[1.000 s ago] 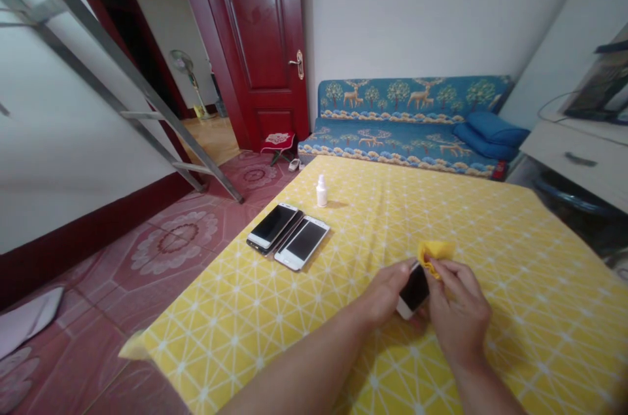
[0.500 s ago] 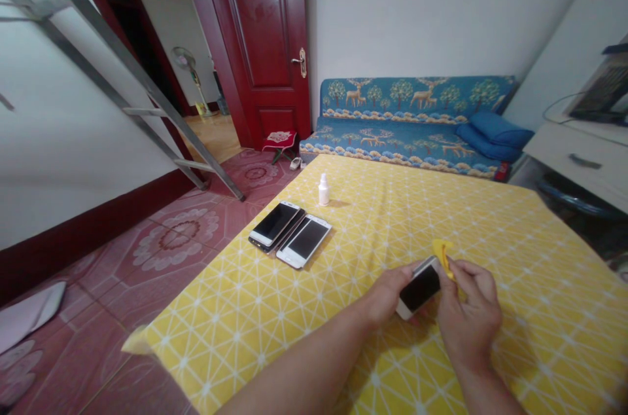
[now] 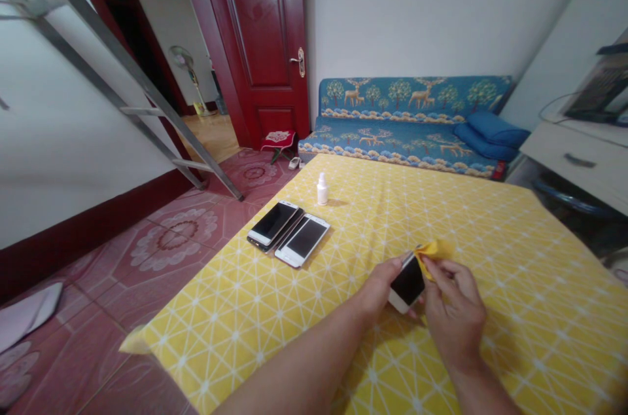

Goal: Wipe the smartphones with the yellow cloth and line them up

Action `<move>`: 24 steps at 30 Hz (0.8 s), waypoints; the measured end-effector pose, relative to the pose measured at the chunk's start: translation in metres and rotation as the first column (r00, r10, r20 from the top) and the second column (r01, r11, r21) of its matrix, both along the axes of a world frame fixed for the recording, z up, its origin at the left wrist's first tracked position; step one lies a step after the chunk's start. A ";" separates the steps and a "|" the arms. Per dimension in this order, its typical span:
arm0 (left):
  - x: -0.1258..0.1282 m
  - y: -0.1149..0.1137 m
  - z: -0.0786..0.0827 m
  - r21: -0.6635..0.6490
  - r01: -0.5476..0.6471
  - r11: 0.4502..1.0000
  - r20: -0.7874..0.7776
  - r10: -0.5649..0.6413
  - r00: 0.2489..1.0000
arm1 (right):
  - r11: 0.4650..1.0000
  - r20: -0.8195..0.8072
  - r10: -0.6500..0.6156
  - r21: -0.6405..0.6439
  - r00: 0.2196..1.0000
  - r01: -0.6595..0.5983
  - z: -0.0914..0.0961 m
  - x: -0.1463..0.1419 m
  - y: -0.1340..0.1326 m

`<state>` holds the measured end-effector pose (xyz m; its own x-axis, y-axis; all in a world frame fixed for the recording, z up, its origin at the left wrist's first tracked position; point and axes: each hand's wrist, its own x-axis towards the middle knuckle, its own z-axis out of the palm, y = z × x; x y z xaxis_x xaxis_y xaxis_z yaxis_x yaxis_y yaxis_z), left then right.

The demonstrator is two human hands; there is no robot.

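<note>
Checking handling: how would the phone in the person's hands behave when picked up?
The phone likely feels stiff and fairly heavy for its size, being a rigid slab. Its glossy glass face looks slippery and fragile, so a loose hold could lose it. Set flat, it would probably slide, not roll.

From here I see the cloth-covered table [image 3: 495,218] taking up the near right, with a smartphone [image 3: 305,239] lying just right of a stacked pair of phones [image 3: 271,223] and a small bottle [image 3: 322,190] just beyond them. Past the table sits a sofa [image 3: 402,140], with a door [image 3: 260,42] to its left, a drawer cabinet [image 3: 574,163] to its right, and a ladder [image 3: 132,68] leaning farther left.
</note>
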<state>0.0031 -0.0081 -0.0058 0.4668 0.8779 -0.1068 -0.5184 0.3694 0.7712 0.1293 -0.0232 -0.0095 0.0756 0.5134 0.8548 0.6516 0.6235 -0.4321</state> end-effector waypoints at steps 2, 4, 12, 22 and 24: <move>0.001 0.002 0.001 -0.100 -0.071 0.993 0.100 0.081 0.992 | 0.993 0.065 0.099 -0.067 0.993 -0.094 -0.002 -0.006 -0.004; 0.001 0.004 0.003 -0.178 -0.108 0.978 0.216 0.146 0.965 | 0.972 0.128 0.211 -0.127 0.969 -0.195 -0.003 -0.012 -0.008; -0.010 0.006 0.007 -0.335 0.015 0.942 0.288 0.087 0.954 | 0.919 0.231 0.375 -0.218 0.898 -0.328 0.006 -0.020 -0.009; -0.008 -0.001 0.009 -0.027 0.150 0.988 0.165 -0.144 0.976 | 0.980 -0.127 -0.084 -0.188 0.988 0.060 -0.003 0.004 0.012; -0.009 -0.003 0.009 0.028 0.188 0.982 0.142 -0.190 0.972 | 0.980 -0.143 -0.098 -0.183 0.985 0.071 -0.001 0.005 0.010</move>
<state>-0.0060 -0.0107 0.0035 0.6336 0.7735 -0.0148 -0.5459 0.4605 0.6999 0.1339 -0.0133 -0.0104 0.2460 0.6416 0.7265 0.6178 0.4737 -0.6276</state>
